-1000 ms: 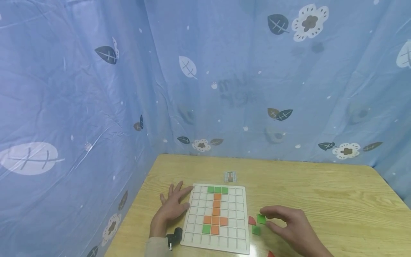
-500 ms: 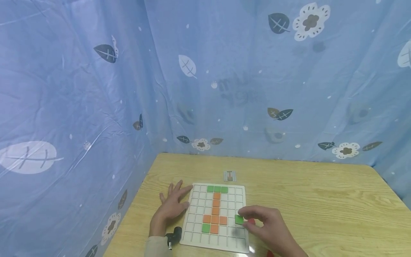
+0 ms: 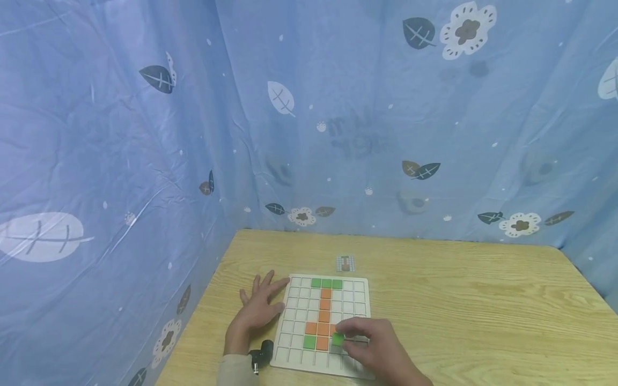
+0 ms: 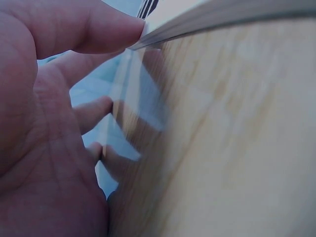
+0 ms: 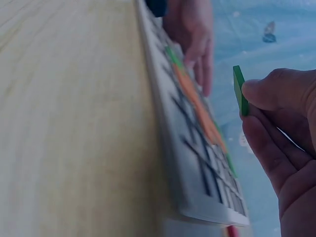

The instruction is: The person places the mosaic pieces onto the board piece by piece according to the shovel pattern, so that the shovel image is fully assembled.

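My right hand [image 3: 379, 343] pinches a green square tile [image 3: 337, 339] between thumb and fingers, over the lower part of the white grid board [image 3: 292, 343]. In the right wrist view that tile [image 5: 240, 91] is held on edge, off the board's surface. Orange tiles [image 3: 325, 304] form a column with a crossbar in the grid. Three green tiles [image 3: 326, 283] top the column, and another green tile [image 3: 309, 342] lies at its lower left. My left hand [image 3: 258, 311] rests on the table with fingers spread, its thumb and index fingertip at the board's left edge.
A small patterned card [image 3: 345, 263] lies on the wooden table [image 3: 458, 300] beyond the board. Beside the left wrist is a black device [image 3: 262, 355]. Part of a red piece [image 5: 230, 231] shows near the board in the right wrist view. A blue curtain [image 3: 338, 134] hangs behind.
My right hand has carried the green tile leftward from the table right of the board to over the grid. The loose pieces there are now out of sight. My left hand stays put.
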Available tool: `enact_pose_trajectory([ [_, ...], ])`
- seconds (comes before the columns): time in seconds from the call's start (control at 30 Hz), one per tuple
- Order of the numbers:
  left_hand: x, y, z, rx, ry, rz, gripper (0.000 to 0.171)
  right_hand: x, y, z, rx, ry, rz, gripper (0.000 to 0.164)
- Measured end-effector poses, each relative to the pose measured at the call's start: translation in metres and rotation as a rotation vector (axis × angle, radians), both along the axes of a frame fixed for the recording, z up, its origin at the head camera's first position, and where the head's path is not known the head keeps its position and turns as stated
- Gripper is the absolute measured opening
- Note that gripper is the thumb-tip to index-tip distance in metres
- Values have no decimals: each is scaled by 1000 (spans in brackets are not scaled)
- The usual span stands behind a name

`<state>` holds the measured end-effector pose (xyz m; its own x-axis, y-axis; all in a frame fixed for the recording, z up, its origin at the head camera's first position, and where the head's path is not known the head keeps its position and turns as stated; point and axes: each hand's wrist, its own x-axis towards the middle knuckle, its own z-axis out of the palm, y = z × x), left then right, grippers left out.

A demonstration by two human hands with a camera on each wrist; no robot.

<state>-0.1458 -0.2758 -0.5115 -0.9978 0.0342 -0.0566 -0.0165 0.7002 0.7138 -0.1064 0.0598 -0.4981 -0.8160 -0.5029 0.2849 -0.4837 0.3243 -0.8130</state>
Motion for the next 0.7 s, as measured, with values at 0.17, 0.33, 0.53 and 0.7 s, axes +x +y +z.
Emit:
enact_pose_trajectory([
  [0.17, 0, 1, 1, -1, -4, -2, 65, 0, -6, -9, -2, 42, 15, 33],
  [0.33, 0, 0, 1, 6, -2, 1, 66, 0, -8, -14, 36, 122, 15, 32],
  [0.53, 0, 1, -1, 3, -2, 3, 67, -1, -11, -19, 64, 221, 26, 32],
  [0.7, -1, 1, -1, -12, -10, 10, 67, 0, -12, -18, 101, 218, 9, 31],
])
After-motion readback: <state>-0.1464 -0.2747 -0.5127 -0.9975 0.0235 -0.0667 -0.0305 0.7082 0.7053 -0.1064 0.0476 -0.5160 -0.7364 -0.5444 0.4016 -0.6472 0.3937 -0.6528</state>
